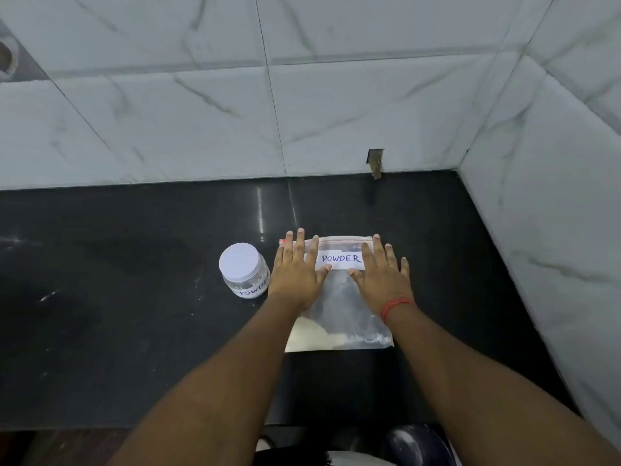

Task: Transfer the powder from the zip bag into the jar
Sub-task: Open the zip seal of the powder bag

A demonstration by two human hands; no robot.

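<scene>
Zip bag (339, 317) flat on countertop (134, 314), frame centre; jar (244, 271) just left of it; both hands (297, 270) (381, 275) on bag's upper half.

A clear plastic zip bag (339, 297) lies flat on a black counter, its zip edge pointing away from the viewer and a white label reading "POWDER" just below that edge. Pale powder (316, 338) sits gathered along the bag's near edge (mostly toward the left corner). Just left of the bag stands a small clear jar (244, 270), upright, white lid on, also labelled "POWDER".
</scene>
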